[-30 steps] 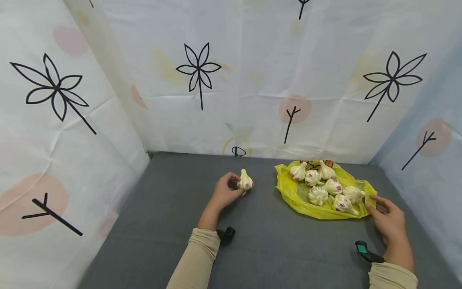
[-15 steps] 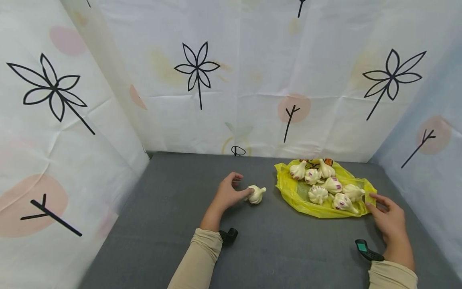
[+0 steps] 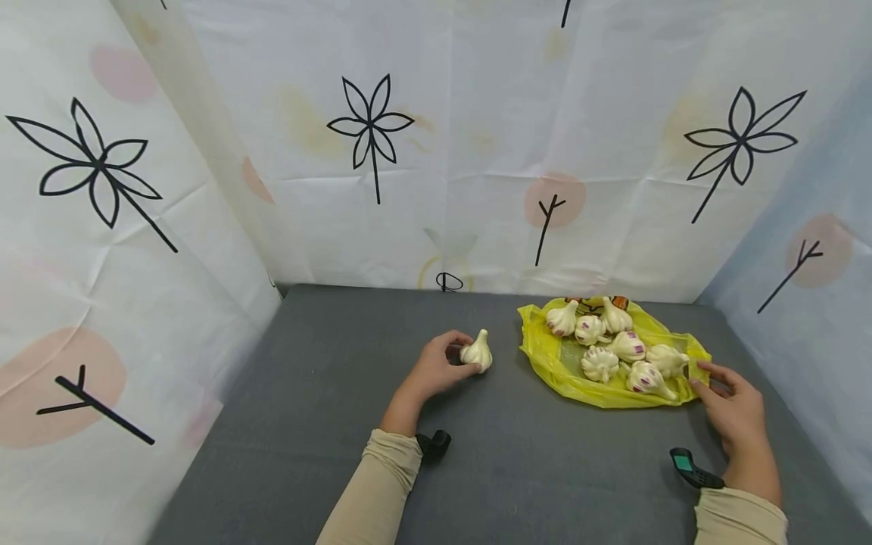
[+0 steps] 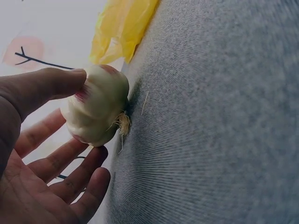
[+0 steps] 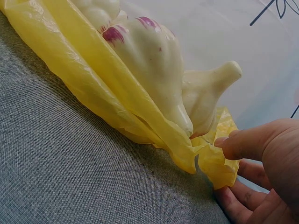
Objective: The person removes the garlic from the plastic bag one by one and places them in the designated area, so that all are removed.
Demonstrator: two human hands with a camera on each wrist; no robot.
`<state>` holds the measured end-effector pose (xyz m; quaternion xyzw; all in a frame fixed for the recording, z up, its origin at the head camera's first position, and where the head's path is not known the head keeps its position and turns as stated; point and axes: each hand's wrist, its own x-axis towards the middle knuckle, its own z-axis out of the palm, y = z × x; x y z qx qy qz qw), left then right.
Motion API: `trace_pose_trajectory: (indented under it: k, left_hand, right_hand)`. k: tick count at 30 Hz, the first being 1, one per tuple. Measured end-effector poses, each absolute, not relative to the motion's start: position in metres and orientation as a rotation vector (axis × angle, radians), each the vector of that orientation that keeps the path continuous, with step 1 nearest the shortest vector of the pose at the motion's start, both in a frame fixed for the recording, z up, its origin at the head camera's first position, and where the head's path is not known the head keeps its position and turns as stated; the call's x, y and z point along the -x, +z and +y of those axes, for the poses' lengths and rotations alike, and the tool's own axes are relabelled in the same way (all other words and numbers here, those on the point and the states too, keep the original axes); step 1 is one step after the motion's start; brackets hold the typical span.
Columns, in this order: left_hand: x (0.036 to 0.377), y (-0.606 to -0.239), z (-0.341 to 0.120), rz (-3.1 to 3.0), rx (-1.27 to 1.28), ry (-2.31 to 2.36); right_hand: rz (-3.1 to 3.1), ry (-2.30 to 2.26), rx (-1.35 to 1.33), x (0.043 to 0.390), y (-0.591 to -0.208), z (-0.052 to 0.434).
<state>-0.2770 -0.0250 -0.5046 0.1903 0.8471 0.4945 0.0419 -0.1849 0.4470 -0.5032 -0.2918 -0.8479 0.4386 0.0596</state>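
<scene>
A white garlic bulb with purple streaks stands stem-up on the grey mat, left of a yellow plastic bag. My left hand holds it from the left. In the left wrist view the thumb presses the garlic bulb, and the other fingers lie spread beneath it. Several more garlic bulbs lie on the bag. My right hand rests at the bag's right edge. In the right wrist view its relaxed fingers sit beside the bag's corner.
White cloth walls with flower prints close in the mat at the back and on both sides. A black wrist device sits on my left forearm and another on my right. Bare mat stretches to the left and front.
The left hand held the garlic off the mat, then it lay on its side beside the open hand. Now it stands upright with the hand on it. The right hand stayed put.
</scene>
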Motion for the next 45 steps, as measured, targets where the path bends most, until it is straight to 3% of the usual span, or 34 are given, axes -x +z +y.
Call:
trace_pose_trajectory:
  k: [19,30,38,45]
  left_hand:
    - [0.273,-0.485,-0.012,2.674,-0.602,1.635]
    - [0.271,-0.449,0.033,2.743,-0.836,1.608]
    - [0.268,-0.450,0.068,2.599,-0.991,1.584]
    - [0.271,-0.457,0.094,2.451,-0.970,1.587]
  right_hand:
    - [-2.575,1.324,0.882,0.181,-0.502,0.448]
    - [-2.505,1.359,0.934,0.186,-0.502,0.449]
    - [-2.538,1.329,0.908,0.185,-0.503,0.448]
    - [-2.534,1.341,0.909,0.185,-0.502,0.447]
